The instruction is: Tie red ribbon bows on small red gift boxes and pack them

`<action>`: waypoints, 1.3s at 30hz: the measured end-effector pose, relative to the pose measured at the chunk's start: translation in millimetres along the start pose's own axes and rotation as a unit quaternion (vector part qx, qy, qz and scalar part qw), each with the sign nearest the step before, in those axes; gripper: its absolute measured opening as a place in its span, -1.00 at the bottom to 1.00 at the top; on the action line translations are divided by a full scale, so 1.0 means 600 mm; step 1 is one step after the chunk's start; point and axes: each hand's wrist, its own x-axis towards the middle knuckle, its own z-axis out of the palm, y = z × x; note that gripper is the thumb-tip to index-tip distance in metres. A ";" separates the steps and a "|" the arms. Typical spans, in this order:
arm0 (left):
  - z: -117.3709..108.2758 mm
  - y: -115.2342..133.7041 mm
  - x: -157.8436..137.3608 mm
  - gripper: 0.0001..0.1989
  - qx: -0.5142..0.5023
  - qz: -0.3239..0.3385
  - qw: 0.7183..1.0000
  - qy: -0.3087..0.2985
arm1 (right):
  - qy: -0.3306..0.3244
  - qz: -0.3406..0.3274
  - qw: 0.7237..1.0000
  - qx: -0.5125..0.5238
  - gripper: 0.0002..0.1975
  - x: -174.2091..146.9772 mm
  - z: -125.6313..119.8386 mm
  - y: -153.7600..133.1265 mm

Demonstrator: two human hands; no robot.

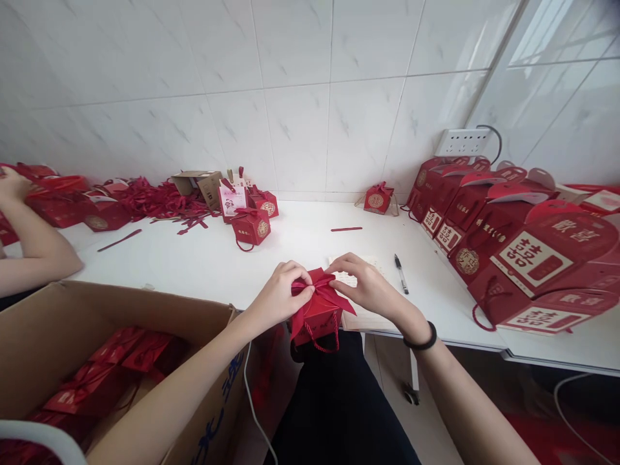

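Observation:
A small red gift box [317, 320] with a twisted cord handle is at the table's front edge, just above my lap. On its top lies a red ribbon bow [323, 288], its tails spreading down both sides. My left hand [281, 294] pinches the bow's left side between thumb and fingertips. From the right, my right hand [361, 281], with a black band at the wrist, has its thumb and fingers closed around the bow's right loop. Partly under the right hand and box lies an open notebook [371, 321].
A pen [401, 274] and a red ribbon strip [346, 228] lie on the white table. Large red boxes [484, 226] line the right. A cardboard carton [194, 300] with red boxes stands left. Loose ribbons [157, 200] are heaped behind, near another person's arm [39, 239].

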 end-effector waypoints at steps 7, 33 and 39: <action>0.001 -0.001 -0.001 -0.96 -0.006 -0.003 1.000 0.000 | -0.028 -0.032 0.999 0.010 -0.89 0.028 -0.001 0.005; -0.001 -0.001 -0.005 -0.98 -0.016 0.003 1.000 -0.002 | -0.021 -0.007 1.000 0.010 -0.85 0.032 0.013 -0.009; -0.001 -0.001 -0.005 -0.98 -0.014 -0.002 1.000 -0.004 | 0.019 -0.073 0.996 -0.051 -0.85 0.037 0.034 -0.013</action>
